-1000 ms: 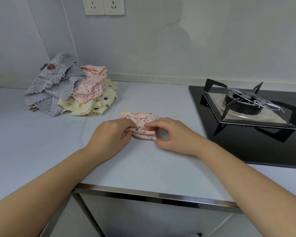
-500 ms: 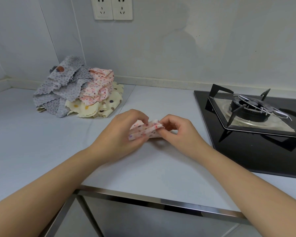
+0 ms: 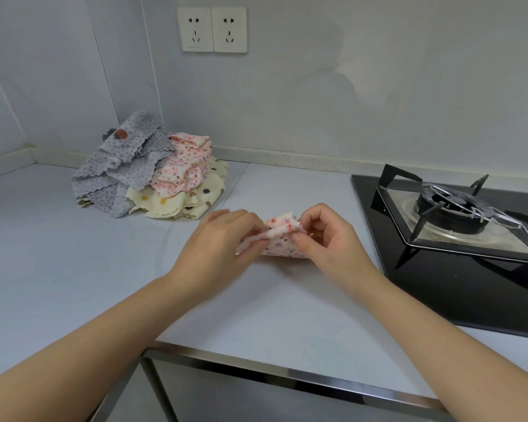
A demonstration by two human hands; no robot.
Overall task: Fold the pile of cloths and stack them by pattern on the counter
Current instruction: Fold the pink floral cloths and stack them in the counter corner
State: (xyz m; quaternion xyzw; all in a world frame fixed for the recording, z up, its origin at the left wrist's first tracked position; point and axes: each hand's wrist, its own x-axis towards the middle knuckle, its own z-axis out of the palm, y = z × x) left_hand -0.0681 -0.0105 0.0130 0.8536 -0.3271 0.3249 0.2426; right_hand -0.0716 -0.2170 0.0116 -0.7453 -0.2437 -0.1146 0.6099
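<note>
The pink dotted cloth (image 3: 279,240) is pinched by fingers (image 3: 317,213) of the left hand (image 3: 217,243) and right hand (image 3: 333,243), left of the hob (image 3: 457,269). The pile (image 3: 147,175) is heaped farther left.

**A pale kitchen corner**

Pale grey walls (image 3: 378,86) meet in a corner at the left, with a white double socket (image 3: 214,29) high on the back one. A light counter (image 3: 58,254) runs beneath, with a metal trim (image 3: 287,373) along its front. At the right sits a black glass hob (image 3: 439,287) with one gas burner (image 3: 451,208). The light is soft and even.
</note>
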